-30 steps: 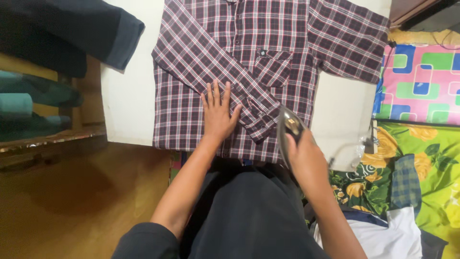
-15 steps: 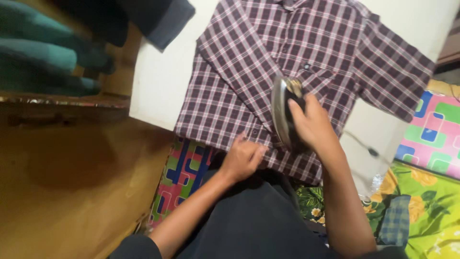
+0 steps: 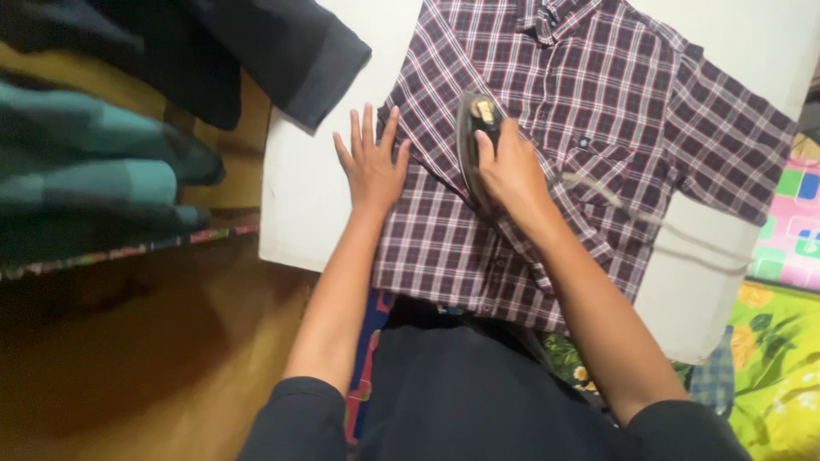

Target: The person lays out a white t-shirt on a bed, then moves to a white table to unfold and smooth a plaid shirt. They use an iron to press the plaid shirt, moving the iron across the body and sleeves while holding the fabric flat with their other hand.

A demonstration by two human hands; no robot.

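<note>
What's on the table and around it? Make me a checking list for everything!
Surface: white board, mostly covered.
Job's things: plaid shirt spread flat, one sleeve folded across; iron resting on it.
Clutter: dark garment overlapping the far left corner.
Grippers: left hand flat at the shirt's edge; right hand gripping the iron.
Cables: iron's cord trailing right over the shirt.
Surroundings: wooden floor, colourful cloths at right.

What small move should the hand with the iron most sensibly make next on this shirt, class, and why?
Probably slide the iron on along the folded sleeve towards the shoulder. The right hand grips it partway up that sleeve, and the left hand lies flat at the edge of the plaid shirt, pinning the cloth for the stroke.
</note>
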